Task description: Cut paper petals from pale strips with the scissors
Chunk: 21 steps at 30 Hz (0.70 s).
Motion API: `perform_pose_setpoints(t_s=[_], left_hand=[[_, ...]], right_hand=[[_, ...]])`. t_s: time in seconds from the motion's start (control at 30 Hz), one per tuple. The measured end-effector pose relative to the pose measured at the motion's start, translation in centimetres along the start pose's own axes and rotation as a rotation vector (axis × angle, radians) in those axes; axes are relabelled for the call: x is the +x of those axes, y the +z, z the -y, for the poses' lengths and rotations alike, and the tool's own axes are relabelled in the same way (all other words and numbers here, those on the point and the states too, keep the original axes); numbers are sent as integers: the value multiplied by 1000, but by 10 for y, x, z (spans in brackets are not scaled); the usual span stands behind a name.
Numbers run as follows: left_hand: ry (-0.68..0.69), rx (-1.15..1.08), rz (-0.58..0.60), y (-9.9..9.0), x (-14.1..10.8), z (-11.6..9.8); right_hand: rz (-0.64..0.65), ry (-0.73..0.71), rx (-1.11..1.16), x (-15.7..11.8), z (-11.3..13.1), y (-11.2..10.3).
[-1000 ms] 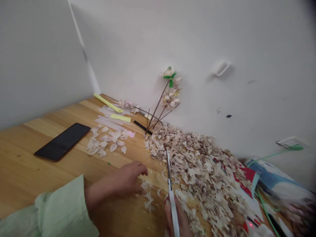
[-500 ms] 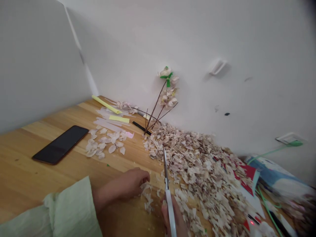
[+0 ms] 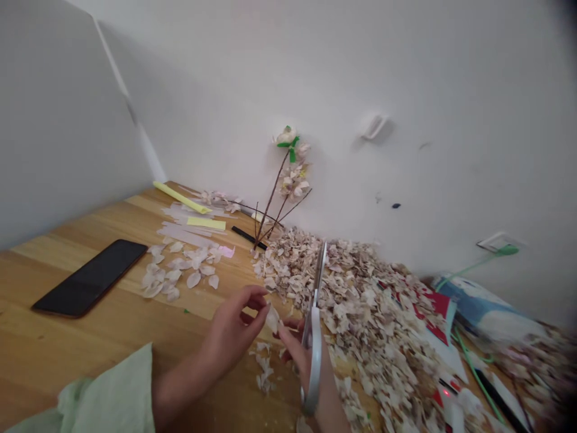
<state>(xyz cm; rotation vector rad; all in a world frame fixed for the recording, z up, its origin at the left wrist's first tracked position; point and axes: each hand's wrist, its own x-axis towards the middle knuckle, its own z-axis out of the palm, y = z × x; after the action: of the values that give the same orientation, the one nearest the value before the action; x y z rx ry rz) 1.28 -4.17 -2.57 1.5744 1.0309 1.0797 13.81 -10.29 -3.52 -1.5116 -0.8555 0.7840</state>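
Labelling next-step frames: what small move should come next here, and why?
Probably open the scissors and bring the blades to the small pale paper piece. The left hand pinches that piece just beside the right hand, which holds the scissors with blades together, tips up over the scrap pile.

Wooden table [image 3: 67, 349] bears phone [image 3: 90, 278], petals [image 3: 180, 270], scrap heap [image 3: 360, 313]
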Motion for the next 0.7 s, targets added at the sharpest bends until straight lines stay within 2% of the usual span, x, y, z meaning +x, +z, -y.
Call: perform_pose_setpoints(t_s=[0.07, 0.13, 0.27, 0.43, 0.53, 0.63, 0.7], left_hand=[[50, 0, -29, 1, -3, 4], [132, 21, -40, 2, -6, 8], [222, 83, -27, 2, -10, 13], [195, 21, -40, 1, -5, 13], [182, -27, 7, 1, 1, 14], [120, -68, 42, 0, 4, 15], [69, -93, 20, 0, 5, 15]], right_hand=[[94, 74, 19, -1, 7, 4], [136, 100, 33, 0, 11, 8], [75, 66, 0, 9, 15, 13], [8, -11, -43, 20, 8, 11], [-3, -49, -45, 25, 1, 12], [-10, -86, -73, 29, -6, 16], [-24, -124, -104, 30, -8, 20]])
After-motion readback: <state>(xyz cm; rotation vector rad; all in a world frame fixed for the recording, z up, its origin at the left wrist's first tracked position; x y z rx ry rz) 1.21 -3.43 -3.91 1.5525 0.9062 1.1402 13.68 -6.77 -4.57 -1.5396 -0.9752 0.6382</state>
